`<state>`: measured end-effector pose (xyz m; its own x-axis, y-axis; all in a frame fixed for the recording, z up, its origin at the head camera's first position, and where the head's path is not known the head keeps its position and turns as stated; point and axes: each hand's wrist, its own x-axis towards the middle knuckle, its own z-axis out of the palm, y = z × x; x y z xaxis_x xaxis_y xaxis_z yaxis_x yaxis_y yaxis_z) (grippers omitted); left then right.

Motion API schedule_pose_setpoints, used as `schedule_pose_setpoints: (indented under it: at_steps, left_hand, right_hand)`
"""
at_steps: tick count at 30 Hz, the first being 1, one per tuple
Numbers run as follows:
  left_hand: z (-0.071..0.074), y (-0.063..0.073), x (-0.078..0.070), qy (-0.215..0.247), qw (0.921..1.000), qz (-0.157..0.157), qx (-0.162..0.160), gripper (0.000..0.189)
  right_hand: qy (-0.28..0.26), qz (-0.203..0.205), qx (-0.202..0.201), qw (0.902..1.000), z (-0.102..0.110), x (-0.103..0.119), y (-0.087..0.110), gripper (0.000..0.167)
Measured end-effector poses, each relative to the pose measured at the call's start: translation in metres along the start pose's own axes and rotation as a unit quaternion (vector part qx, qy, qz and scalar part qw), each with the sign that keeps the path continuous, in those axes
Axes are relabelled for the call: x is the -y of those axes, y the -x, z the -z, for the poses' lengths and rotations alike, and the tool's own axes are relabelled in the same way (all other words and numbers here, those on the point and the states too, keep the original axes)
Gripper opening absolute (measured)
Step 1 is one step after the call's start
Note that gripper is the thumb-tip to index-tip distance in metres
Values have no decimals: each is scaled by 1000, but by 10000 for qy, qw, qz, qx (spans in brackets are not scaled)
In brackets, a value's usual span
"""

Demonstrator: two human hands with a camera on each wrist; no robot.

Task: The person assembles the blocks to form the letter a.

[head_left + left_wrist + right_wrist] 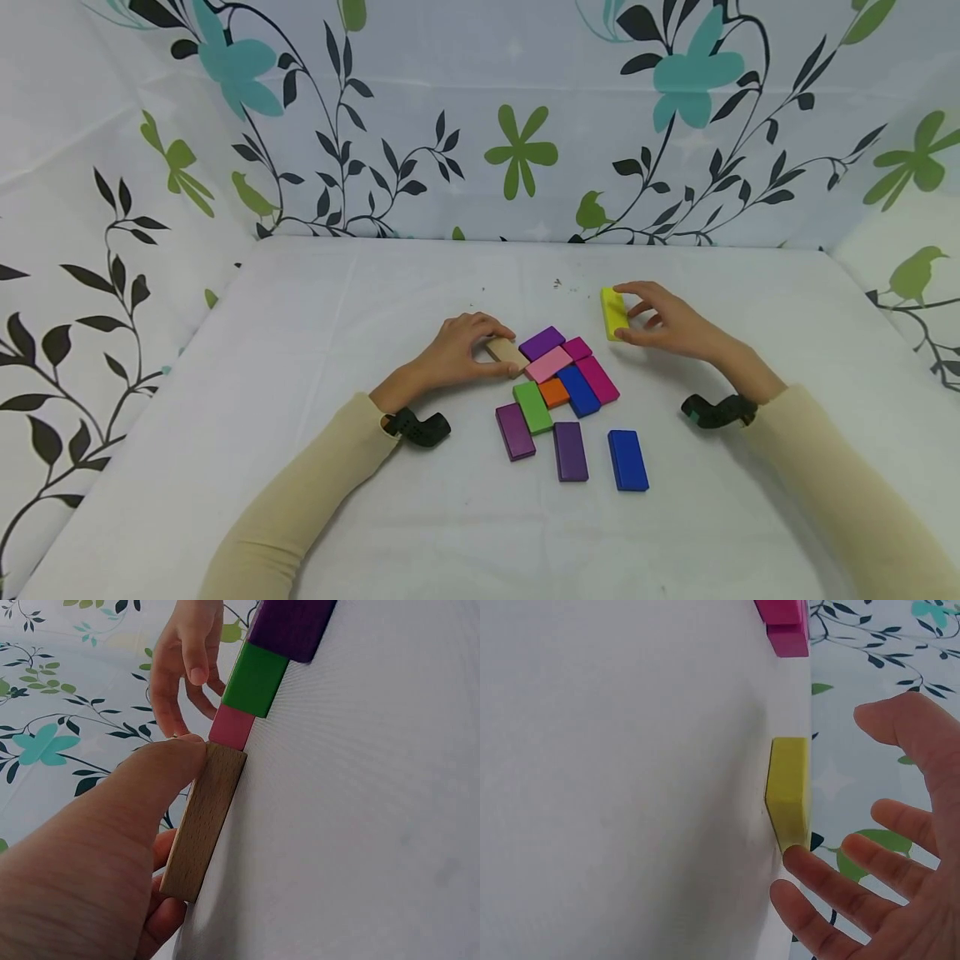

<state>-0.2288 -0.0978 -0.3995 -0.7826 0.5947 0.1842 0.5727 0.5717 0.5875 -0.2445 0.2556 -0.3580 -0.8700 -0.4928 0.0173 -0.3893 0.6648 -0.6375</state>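
Observation:
My left hand (457,350) pinches a plain wooden block (507,353) by its ends, thumb at one end and fingers at the other. In the left wrist view the block (202,825) lies against the end of a pink block (233,726). My right hand (671,321) is over the right side of a yellow block (613,312) lying flat on the table. In the right wrist view its fingers (840,889) are spread, one fingertip right at the end of the yellow block (788,776), the thumb held apart from it.
Purple (542,342), magenta (597,380), green (532,407), orange (553,393) and blue (578,391) blocks lie packed together around the pink one. Separate purple (571,451) and blue (628,461) blocks lie nearer the front. A patterned curtain (420,75) hangs behind the white-covered table (420,517).

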Motion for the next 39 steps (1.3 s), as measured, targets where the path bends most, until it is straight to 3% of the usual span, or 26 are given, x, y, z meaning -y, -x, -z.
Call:
schedule_pose_setpoints:
  at_steps: [16, 28, 39]
  left_hand:
    - [0, 1, 0, 30, 10000, 34, 38, 45]
    - [1, -1, 0, -20, 10000, 38, 20, 46]
    - [1, 0, -2, -28, 10000, 43, 32, 46]
  right_hand:
    - [201, 874, -595, 9942, -13, 3, 11, 57]
    - [187, 1588, -430, 9862, -23, 10, 19, 48]
    - [-167, 1689, -38, 9855, -36, 16, 24, 35]
